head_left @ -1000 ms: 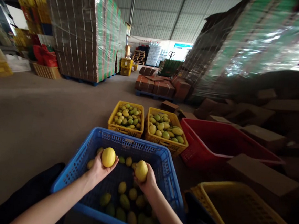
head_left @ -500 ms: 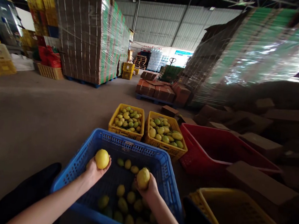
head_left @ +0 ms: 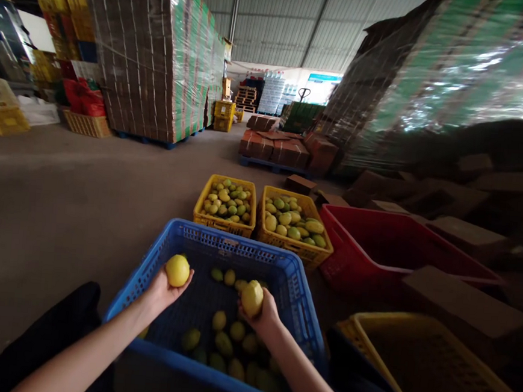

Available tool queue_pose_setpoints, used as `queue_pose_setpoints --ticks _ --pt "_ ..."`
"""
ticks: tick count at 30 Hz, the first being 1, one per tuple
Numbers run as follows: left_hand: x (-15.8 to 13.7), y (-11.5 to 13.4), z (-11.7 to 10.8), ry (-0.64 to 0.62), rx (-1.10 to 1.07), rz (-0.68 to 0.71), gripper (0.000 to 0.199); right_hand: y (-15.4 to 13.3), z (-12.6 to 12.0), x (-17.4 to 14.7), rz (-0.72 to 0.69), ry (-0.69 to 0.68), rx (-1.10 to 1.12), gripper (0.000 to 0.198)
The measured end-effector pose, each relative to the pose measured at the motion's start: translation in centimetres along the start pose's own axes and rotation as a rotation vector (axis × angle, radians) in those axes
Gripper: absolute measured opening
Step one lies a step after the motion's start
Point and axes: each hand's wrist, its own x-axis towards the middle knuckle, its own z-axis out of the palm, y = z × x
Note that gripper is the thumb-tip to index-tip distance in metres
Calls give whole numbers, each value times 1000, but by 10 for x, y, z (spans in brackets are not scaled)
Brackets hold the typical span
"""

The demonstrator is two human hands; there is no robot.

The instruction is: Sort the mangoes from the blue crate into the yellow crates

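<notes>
In my left hand (head_left: 168,288) rests a round yellow lemon (head_left: 177,271), with the fingers curled under it. My right hand (head_left: 267,312) grips a second lemon (head_left: 252,298), paler and knobbly at its top. Both hands are above the blue crate (head_left: 234,245), the left near its left wall and the right toward its right side. Several green-yellow lemons (head_left: 223,344) lie at the bottom of this crate, most of them in its near right part. A few more (head_left: 230,277) lie farther back, partly hidden by my right hand.
Behind the blue crate stand two yellow crates (head_left: 223,225) (head_left: 291,244) full of yellow and green fruit. A red tub (head_left: 364,270) is at the right, and a yellow crate (head_left: 392,321) stands nearer. Cardboard boxes (head_left: 471,236) and wrapped pallet stacks (head_left: 136,59) surround the floor.
The view has shifted slightly, so the crates sit a little higher and farther right. Both hands still hold their lemons, the right one turned slightly.
</notes>
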Motion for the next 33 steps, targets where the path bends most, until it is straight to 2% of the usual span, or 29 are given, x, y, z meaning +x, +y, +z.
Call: queue_pose_setpoints --ticks 2,5,8,11,15,20,24,27,30,31,33 --pt "-2 -1 9 -20 1 16 17 -1 2 -4 16 54 10 28" --pt "-5 -3 25 -56 22 33 17 -5 5 -9 -44 75 79 18" --pt "-6 -5 37 -113 58 -19 27 -11 6 -13 -129 27 138 16" --pt "-7 -8 46 -153 68 -59 32 -18 4 -17 -107 -50 124 22" --pt "-5 -12 49 -155 43 -31 30 -24 3 -19 -44 -67 109 33" --pt "1 -5 46 -172 -20 -15 28 -24 7 -19 -70 -128 126 43" --pt "0 3 49 -173 -17 -6 31 -25 10 -23 -73 -248 117 38" --pt "-3 -1 50 -197 8 -23 32 -26 14 -29 -97 -314 85 32" --pt "-7 -14 47 -218 -1 -35 30 -24 22 -33 -237 -281 30 22" --pt "-9 -19 46 -233 -3 -32 29 -23 26 -34 -328 -260 -4 19" --pt "-13 -31 45 -308 10 -32 31 -18 34 -34 -553 -218 -111 28"
